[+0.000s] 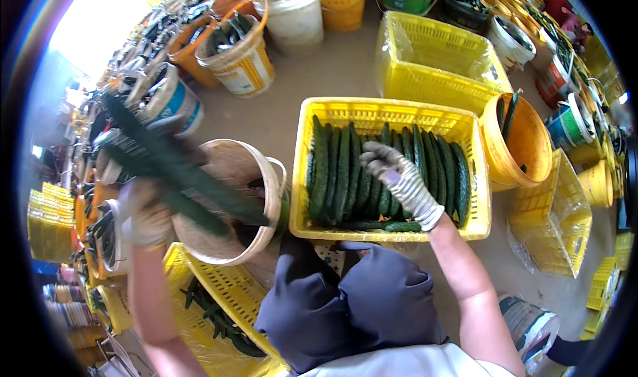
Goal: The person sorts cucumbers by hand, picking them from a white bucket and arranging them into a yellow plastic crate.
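Note:
My left hand [149, 212], in a pale work glove and blurred by motion, holds cucumbers [184, 162] over a whitish bucket [269, 177]. My right hand [398, 180], in a striped knit glove with grey fingertips, rests over the cucumbers in a yellow plastic crate [389, 105] in front of me. Its fingers are partly curled, and whether they grip a cucumber I cannot tell. Dark green cucumbers [344, 177] stand side by side across the crate, with a few lying crosswise along its near edge [403, 226].
An orange bucket [538, 152] with a few cucumbers touches the crate's right side. Behind stands a plastic-lined yellow crate [443, 78]. Another yellow crate [224, 287] holding cucumbers lies at lower left. Many filled buckets [239, 73] line the far side. A tub [528, 322] stands at lower right.

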`<control>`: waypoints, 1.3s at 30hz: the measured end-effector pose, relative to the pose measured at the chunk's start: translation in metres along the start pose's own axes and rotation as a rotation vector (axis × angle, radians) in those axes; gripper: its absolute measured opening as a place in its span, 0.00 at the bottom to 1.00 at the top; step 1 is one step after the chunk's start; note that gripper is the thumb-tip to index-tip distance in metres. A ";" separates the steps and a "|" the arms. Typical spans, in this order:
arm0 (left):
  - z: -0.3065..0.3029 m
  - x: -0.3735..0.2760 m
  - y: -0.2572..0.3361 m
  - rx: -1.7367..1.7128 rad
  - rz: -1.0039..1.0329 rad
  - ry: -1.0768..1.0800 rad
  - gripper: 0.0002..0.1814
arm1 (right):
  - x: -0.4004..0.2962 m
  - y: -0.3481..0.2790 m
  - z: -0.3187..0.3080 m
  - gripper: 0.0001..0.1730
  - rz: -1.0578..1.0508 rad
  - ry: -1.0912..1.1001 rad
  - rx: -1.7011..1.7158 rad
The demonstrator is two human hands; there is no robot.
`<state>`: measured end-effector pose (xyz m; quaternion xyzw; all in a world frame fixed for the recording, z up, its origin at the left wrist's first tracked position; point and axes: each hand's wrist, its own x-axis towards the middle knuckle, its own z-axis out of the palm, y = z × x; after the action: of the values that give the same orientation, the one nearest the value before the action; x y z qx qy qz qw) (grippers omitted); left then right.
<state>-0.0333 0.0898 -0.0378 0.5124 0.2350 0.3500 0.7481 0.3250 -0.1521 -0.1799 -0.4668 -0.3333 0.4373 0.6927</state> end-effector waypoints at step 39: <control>0.176 0.073 -0.128 -0.074 -0.155 0.132 0.24 | 0.040 0.073 0.039 0.38 0.352 0.119 -1.037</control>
<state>0.1753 0.0104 -0.0923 0.4404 0.3095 0.3323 0.7744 0.2854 -0.0884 -0.2332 -0.8195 -0.3821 0.2980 0.3061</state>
